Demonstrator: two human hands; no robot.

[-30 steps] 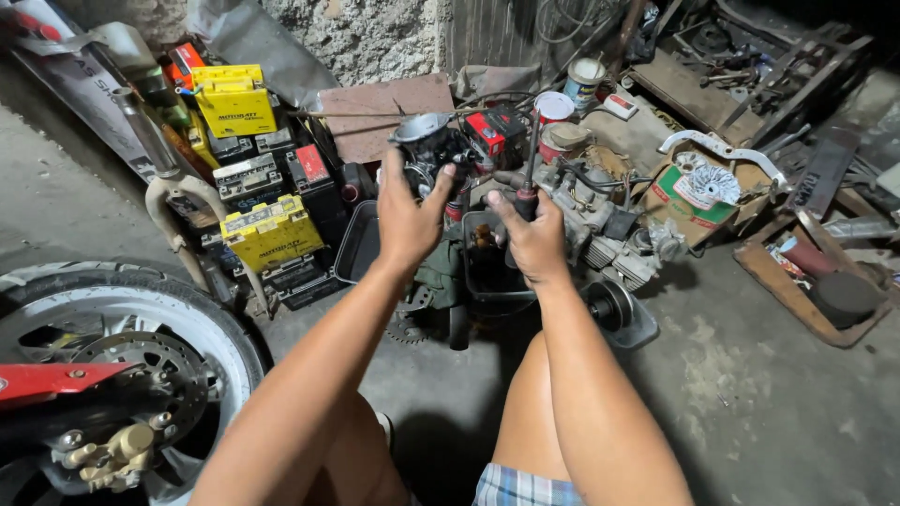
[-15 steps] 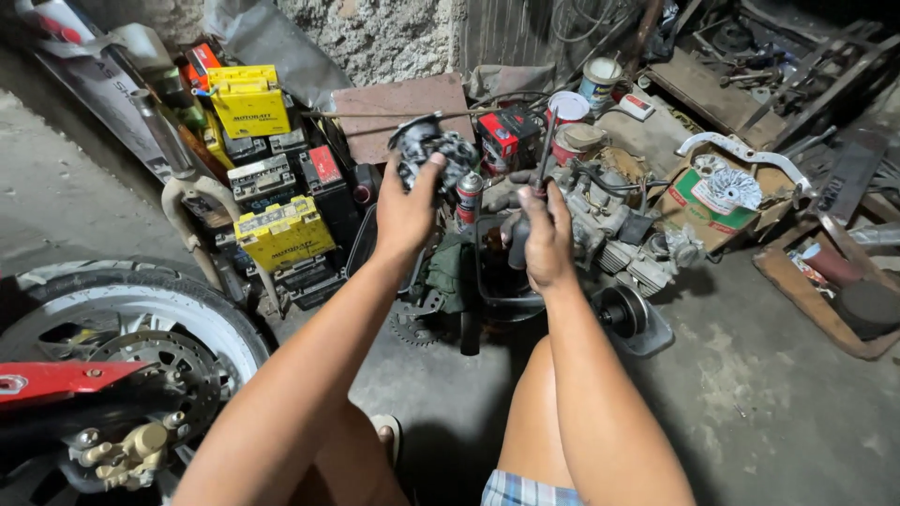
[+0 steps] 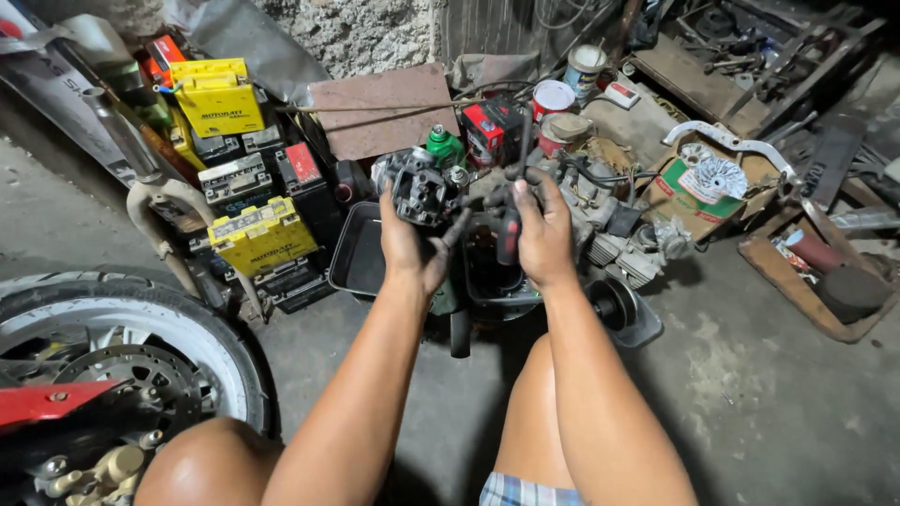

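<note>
The fingers of the left hand (image 3: 410, 245) are curled up around the underside of a dark, greasy metal engine part (image 3: 419, 185), gripping it and holding it above the floor, just far of the knees. The fingers of the right hand (image 3: 544, 230) are closed around the handle of a screwdriver-like tool (image 3: 511, 225), whose dark shaft rises toward the far side beside the part. The part looks like cast metal with ribs and ports: probably heavy for its size, stiff, and slippery with oil, so the firmest hold seems to be underneath, with fingers hooked into its recesses rather than on smooth faces. Below the hands sits a black tray (image 3: 361, 253) and, to the right, a larger engine assembly (image 3: 609, 225) on the concrete floor (image 3: 769, 403). Just far of the part stands a green bottle (image 3: 442, 145). To the left are stacked yellow batteries (image 3: 258, 234), and near left a motorcycle wheel (image 3: 131, 356) with a brake disc. Far right, a cardboard box (image 3: 698, 192) holds more parts.
</note>
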